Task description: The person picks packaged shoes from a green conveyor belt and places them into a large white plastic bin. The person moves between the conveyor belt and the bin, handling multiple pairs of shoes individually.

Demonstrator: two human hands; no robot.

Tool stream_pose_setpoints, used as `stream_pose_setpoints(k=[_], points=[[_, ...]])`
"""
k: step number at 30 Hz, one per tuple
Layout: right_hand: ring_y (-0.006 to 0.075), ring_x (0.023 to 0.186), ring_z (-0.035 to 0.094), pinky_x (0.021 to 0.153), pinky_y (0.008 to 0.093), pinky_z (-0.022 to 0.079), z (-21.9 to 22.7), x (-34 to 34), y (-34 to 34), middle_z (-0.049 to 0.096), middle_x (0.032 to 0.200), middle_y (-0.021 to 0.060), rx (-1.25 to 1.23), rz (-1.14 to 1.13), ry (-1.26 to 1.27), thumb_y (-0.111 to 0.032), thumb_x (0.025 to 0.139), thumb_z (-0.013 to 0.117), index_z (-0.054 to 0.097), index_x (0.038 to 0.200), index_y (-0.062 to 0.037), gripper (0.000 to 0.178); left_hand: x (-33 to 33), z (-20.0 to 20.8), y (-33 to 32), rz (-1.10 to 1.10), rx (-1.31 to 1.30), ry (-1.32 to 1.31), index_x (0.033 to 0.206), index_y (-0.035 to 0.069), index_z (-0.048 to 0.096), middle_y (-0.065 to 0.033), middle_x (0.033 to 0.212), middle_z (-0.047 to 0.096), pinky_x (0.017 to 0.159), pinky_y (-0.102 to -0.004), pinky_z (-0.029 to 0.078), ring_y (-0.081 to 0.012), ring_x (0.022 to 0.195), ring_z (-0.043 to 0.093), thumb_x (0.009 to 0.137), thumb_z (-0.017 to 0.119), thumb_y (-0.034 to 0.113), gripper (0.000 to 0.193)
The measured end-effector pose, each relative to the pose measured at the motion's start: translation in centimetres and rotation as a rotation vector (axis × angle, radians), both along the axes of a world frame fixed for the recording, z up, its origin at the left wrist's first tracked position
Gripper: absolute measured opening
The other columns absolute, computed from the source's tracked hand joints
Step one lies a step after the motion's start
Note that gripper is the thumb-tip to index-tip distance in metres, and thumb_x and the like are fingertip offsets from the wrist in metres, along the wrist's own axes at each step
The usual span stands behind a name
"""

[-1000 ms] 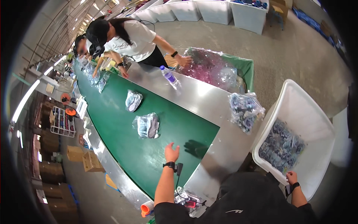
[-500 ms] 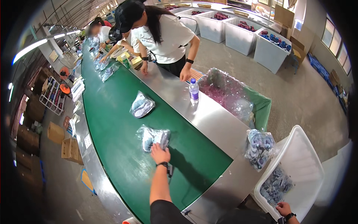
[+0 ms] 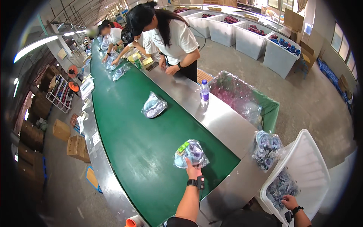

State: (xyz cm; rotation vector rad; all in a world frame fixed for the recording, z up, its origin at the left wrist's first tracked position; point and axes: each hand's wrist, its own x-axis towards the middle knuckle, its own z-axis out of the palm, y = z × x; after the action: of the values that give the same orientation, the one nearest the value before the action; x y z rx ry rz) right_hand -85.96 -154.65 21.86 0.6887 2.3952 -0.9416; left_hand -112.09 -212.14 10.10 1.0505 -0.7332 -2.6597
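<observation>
My left hand (image 3: 194, 171) is closed on a clear plastic bag (image 3: 192, 153), thumb on top and the other fingers hidden underneath. Inside are pale blue and purple pieces that look like shoes, with a bright green strip on top. Farther up the green conveyor belt (image 3: 128, 151) lies a similar clear bag (image 3: 154, 105). My right hand (image 3: 289, 202) hangs over the white tub (image 3: 304, 162) at lower right, its fingers curled; whether it holds anything is hidden. Small grey-blue pieces (image 3: 281, 189) fill the bottom of that tub.
Another filled bag (image 3: 267, 149) sits on the metal ledge (image 3: 227, 185) beside the tub. A water bottle (image 3: 204, 92) stands on the metal side table. Across the belt a co-worker (image 3: 174, 41) bends over it. A green-lined bin (image 3: 268, 113) holds plastic wrap.
My left hand has moved right and nearer with its bag, which has turned and lifted to show the green strip. The co-worker's hands have come together. The view has shifted slightly.
</observation>
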Motion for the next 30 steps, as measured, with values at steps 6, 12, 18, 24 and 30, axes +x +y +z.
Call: stream_pose_setpoints(k=[6,12,18,24,30], points=[[0.0198,0.072,0.065,0.069,0.0325,0.052,-3.2,3.0,1.2,0.067,0.079,0.0114,0.009,0.035,0.062,-0.023,0.075,0.072,0.066,0.099,-0.0005,0.034,0.1,0.0,0.2,0.075,-0.019,-0.095,0.106,0.006,0.056,-0.0048,0.092,0.060,0.061,-0.0329,0.048,-0.0178,0.076,0.057,0.081,0.075,0.043,0.049],[0.0215,0.072,0.064,0.067,0.0330,0.050,-3.1,3.2,0.1,0.065,0.080,0.0115,-0.006,0.157,0.189,-0.023,0.078,0.068,0.066,0.089,-0.0019,0.024,4.3,0.6,1.3,-0.056,0.087,-0.175,0.088,0.013,0.057,0.0018,0.073,0.055,0.052,-0.0275,0.046,-0.0120,0.061,0.053,0.083,0.073,0.038,0.030],[0.0241,0.076,0.059,0.070,0.0332,0.049,4.3,-3.0,-4.7,0.061,0.086,0.0120,-0.183,0.143,0.529,-0.020,0.083,0.066,0.062,0.107,-0.0009,0.031,10.2,7.9,7.7,-0.432,0.040,-0.027,0.125,0.009,0.053,-0.0077,0.121,0.061,0.092,-0.0402,0.048,-0.0246,0.108,0.059,0.091,0.055,0.037,0.045],[0.0344,0.118,0.048,0.102,0.0427,0.037,13.2,-5.6,-6.9,0.050,0.127,0.0143,-0.101,0.481,0.907,-0.027,0.072,0.078,0.048,0.133,-0.0117,0.070,14.1,15.8,19.9,-0.896,0.115,0.003,0.131,0.006,0.049,-0.0109,0.128,0.058,0.104,-0.0429,0.041,-0.0274,0.116,0.056,0.092,0.049,0.037,0.050],[0.0325,0.117,0.049,0.103,0.0486,0.032,12.0,-0.7,-2.8,0.051,0.126,0.0120,-0.115,0.612,0.975,-0.025,0.062,0.081,0.050,0.132,-0.0157,0.077,19.2,17.7,33.1,-1.291,0.070,-0.072,0.133,0.006,0.046,-0.0114,0.130,0.055,0.104,-0.0440,0.041,-0.0271,0.120,0.054,0.094,0.047,0.035,0.049]])
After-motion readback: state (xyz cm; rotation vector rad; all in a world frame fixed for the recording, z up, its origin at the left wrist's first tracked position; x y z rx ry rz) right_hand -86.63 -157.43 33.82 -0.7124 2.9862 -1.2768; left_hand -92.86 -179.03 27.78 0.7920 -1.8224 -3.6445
